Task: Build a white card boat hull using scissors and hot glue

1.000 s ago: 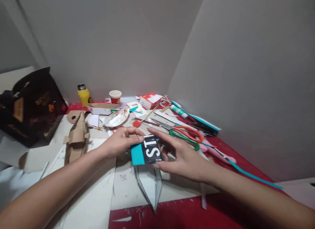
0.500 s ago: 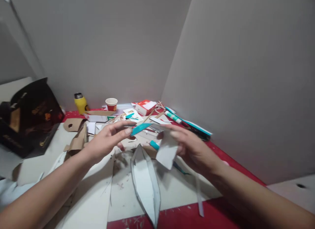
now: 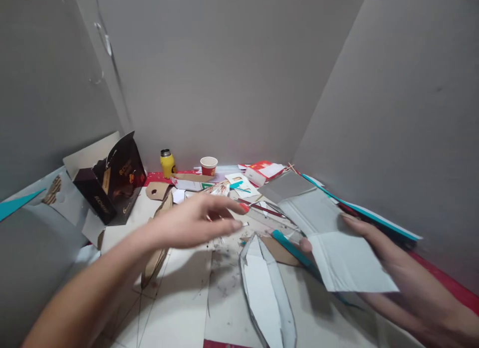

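My right hand [image 3: 381, 258] grips a creased piece of grey-white cardboard [image 3: 337, 233], thumb on top and fingers partly hidden underneath. My left hand [image 3: 204, 221] is stretched over the middle of the table, fingers apart, with nothing visible in it. Close to its fingertips is a small red item [image 3: 244, 207] that I cannot make out. Below, between the hands, lies a boat-shaped white cardboard form [image 3: 260, 293] with raised sides. Partly under the held cardboard runs a teal strip [image 3: 294, 249], beside a brown cardboard piece [image 3: 279, 251].
Toward the back stand a yellow bottle [image 3: 167, 164] and a paper cup [image 3: 208, 166]. A dark box [image 3: 121, 183] leans at the left. A red and white carton [image 3: 264, 172], sticks and paper scraps litter the far side. Grey walls rise behind and on the right.
My left hand has let go of the teal-edged piece and moved away from my right hand. The cardboard has shifted right and shows its broad face. The view has turned left.
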The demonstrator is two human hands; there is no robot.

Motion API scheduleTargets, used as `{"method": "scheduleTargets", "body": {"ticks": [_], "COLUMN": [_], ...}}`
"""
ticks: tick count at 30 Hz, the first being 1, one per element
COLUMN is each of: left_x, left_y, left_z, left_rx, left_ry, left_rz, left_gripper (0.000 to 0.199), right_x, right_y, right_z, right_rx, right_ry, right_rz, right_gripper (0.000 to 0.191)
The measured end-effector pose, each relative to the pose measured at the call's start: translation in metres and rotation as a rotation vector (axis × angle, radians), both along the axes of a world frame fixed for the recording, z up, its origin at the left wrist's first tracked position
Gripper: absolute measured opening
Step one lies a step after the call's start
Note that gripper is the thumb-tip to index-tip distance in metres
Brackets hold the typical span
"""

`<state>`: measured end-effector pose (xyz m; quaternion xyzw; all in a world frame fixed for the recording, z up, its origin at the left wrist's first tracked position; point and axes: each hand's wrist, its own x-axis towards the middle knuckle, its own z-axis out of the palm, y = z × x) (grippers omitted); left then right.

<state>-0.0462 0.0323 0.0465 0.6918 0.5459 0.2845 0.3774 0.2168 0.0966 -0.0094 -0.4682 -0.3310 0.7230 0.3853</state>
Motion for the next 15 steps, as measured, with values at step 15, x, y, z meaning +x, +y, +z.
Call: {"method": "scheduleTargets", "body": {"ticks": [15], "left_x": [-0.106], "left_y": [-0.033], "left_z": [-0.054], "left_rx": [-0.119], "left_ry": [0.683], "left_rz": [0.621], "left_gripper": [0.093], "right_x": [0.024], "right_y": [0.011], "right_z": [-0.025], "right_rx": [-0.098], "right_ry": [-0.097], "right_rz": [0.114], "right_gripper": [0.037]}}
